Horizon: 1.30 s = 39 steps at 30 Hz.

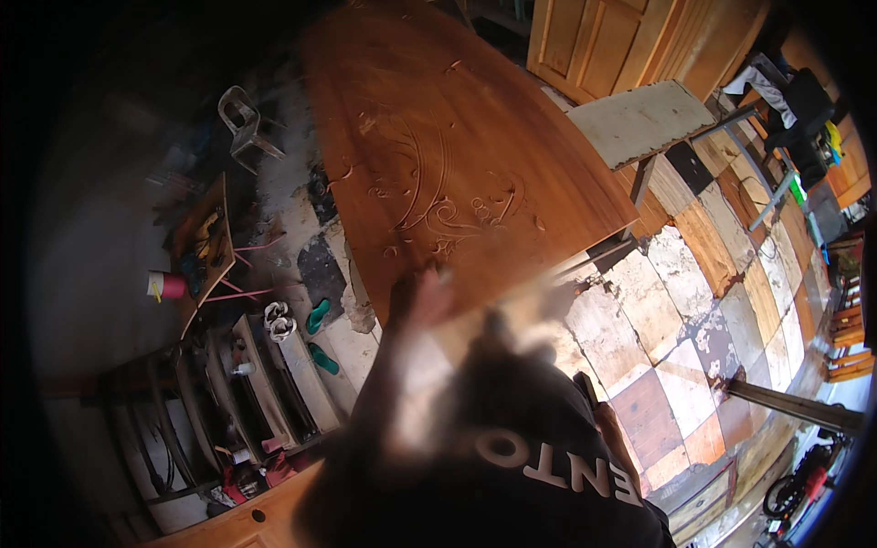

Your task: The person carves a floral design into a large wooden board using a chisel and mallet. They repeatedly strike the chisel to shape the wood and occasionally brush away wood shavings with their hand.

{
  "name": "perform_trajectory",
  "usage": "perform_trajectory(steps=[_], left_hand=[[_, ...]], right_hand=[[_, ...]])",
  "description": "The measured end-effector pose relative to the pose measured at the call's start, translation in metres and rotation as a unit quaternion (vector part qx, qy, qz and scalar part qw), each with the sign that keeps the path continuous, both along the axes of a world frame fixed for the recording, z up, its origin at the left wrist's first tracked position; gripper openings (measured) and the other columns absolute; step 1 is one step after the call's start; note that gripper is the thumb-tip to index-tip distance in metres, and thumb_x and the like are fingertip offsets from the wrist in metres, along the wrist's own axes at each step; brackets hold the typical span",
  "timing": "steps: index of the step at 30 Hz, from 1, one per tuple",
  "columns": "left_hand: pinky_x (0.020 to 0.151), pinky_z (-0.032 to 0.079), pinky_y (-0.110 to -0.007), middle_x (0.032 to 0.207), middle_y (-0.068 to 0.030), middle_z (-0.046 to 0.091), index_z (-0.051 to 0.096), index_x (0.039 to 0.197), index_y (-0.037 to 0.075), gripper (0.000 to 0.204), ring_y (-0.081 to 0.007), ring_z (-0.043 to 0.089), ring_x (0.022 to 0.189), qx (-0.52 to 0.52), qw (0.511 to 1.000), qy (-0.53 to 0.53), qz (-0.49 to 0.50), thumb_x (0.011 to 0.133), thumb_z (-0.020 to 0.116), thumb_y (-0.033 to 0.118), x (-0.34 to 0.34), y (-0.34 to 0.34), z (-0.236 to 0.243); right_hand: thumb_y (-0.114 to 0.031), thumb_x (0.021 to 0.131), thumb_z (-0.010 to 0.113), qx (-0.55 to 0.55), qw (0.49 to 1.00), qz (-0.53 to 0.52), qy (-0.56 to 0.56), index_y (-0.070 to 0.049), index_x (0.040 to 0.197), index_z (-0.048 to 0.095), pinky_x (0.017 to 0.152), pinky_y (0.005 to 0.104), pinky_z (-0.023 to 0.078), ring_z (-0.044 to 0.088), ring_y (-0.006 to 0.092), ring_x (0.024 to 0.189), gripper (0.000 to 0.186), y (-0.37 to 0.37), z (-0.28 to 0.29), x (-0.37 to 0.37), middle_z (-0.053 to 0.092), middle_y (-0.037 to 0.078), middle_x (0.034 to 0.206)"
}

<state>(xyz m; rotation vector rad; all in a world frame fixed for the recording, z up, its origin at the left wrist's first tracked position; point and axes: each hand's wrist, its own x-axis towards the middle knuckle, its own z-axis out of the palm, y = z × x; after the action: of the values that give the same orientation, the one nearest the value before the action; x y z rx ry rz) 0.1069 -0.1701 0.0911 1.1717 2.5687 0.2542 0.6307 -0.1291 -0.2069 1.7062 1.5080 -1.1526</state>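
Note:
A large reddish-brown wooden panel [493,119] stretches away in front of me, with carved scrolls and leafy curves [438,201] on its nearer half. Over its near left edge is my left hand [432,294], blurred, the fingers toward the carving; whether they touch the wood cannot be made out. My right hand [605,418] hangs low at my right side, mostly hidden by my dark shirt. A dark, narrow object [586,389] shows just beside it, too unclear to name. A few small wood chips [454,66] lie on the panel.
A pale bench [644,123] adjoins the panel's right side. Wooden doors [621,41] stand behind. On the left are a plastic chair [245,128], a small table [212,247] with tools, green slippers [318,316] and a rack [265,384]. Patchy tiles [649,411] cover the floor.

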Motion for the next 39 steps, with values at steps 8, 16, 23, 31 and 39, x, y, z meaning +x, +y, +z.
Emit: perform_trajectory(steps=[8, 16, 23, 31, 39], left_hand=[[0.093, 0.055, -0.047, 0.112, -0.0219, 0.069, 0.055, 0.143, 0.002, 0.066, -0.0399, 0.068, 0.106, 0.128, 0.963, 0.226, -0.077, 0.079, 0.067, -0.002, -0.109, 0.062, -0.08], [0.099, 0.055, -0.043, 0.119, -0.022, 0.067, 0.051, 0.145, 0.002, 0.065, -0.0378, 0.067, 0.113, 0.15, 0.931, -0.133, -0.306, 0.082, 0.064, -0.004, 0.041, 0.101, -0.035], [0.098, 0.054, -0.048, 0.125, -0.0215, 0.062, 0.057, 0.143, 0.006, 0.063, -0.0401, 0.062, 0.116, 0.125, 0.958, 0.069, -0.247, 0.081, 0.064, -0.003, -0.08, 0.184, -0.079], [0.119, 0.038, -0.049, 0.157, -0.0309, 0.036, 0.047, 0.147, -0.003, 0.067, -0.0474, 0.036, 0.146, -0.051, 0.928, -0.08, -0.361, 0.084, 0.068, 0.006, 0.035, 0.098, -0.039], [0.072, 0.059, -0.043, 0.093, -0.012, 0.075, 0.062, 0.133, 0.013, 0.05, -0.0289, 0.075, 0.079, 0.204, 0.905, -0.232, -0.292, 0.087, 0.078, 0.017, 0.041, 0.058, 0.014]], right_hand=[[-0.051, 0.074, 0.081, 0.024, 1.0, 0.007, -0.018, 0.0, 0.133, 0.059, 0.104, 0.0458, 0.051, 0.063, 0.0407, 0.125, 0.081, -0.008, 0.011, -0.024, 0.067, 0.029, 0.128], [-0.048, 0.083, 0.073, 0.035, 0.999, -0.016, -0.019, 0.001, 0.13, 0.059, 0.102, 0.0491, 0.051, 0.063, 0.044, 0.123, 0.069, -0.037, 0.023, -0.025, 0.067, 0.031, 0.125], [-0.047, 0.09, 0.066, 0.07, 0.996, -0.032, -0.035, 0.0, 0.128, 0.06, 0.101, 0.0514, 0.05, 0.063, 0.0461, 0.12, 0.061, -0.057, -0.017, -0.006, 0.067, 0.033, 0.123], [-0.053, 0.085, 0.072, 0.066, 0.995, -0.073, -0.023, 0.001, 0.124, 0.064, 0.1, 0.0501, 0.05, 0.063, 0.0465, 0.119, 0.068, -0.079, 0.038, -0.035, 0.067, 0.033, 0.122], [-0.055, 0.071, 0.085, 0.074, 0.993, -0.096, -0.012, -0.006, 0.135, 0.061, 0.099, 0.0442, 0.053, 0.068, 0.0374, 0.115, 0.084, -0.056, 0.058, -0.044, 0.072, 0.021, 0.121]])
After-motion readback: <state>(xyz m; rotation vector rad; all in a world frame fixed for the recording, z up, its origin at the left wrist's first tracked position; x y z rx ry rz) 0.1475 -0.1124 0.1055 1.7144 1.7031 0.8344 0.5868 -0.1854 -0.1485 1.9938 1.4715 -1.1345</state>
